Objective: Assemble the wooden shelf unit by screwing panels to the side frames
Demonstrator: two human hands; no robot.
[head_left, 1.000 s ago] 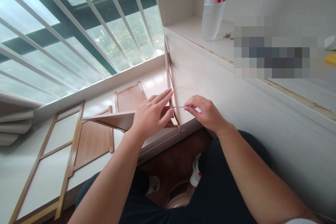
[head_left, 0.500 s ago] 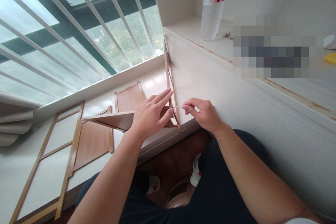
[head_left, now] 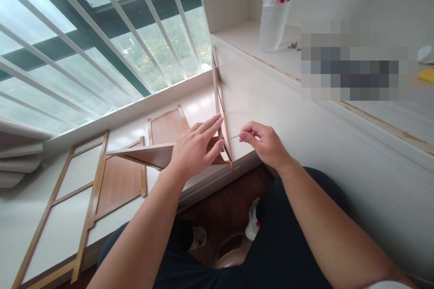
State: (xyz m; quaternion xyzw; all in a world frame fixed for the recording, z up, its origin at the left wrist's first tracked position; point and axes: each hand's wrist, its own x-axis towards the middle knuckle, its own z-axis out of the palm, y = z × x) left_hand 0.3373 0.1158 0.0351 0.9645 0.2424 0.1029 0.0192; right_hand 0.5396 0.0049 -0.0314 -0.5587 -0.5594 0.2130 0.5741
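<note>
My left hand [head_left: 198,144] lies with its fingers stretched out over a wooden panel [head_left: 154,157] where it meets a narrow upright wooden frame [head_left: 231,164]. Its thumb is apart from the other fingers. Between the thumb and fingers of my right hand [head_left: 266,142] is a thin metal rod that looks like a hex key [head_left: 233,137]. The rod points left at the frame's outer side, near the joint. Whether its tip touches the wood I cannot tell. Part of the joint is hidden behind my left hand.
More wooden parts lie on the pale ledge: a ladder-like frame [head_left: 73,198], a brown panel [head_left: 118,180] and another panel [head_left: 167,126]. A water bottle [head_left: 275,13] and small metal pieces [head_left: 293,45] rest on the right shelf. A barred window [head_left: 111,31] is behind.
My right hand has moved slightly to the right with the rod, and more of the rod shows. My left hand and the wooden parts have stayed put.
</note>
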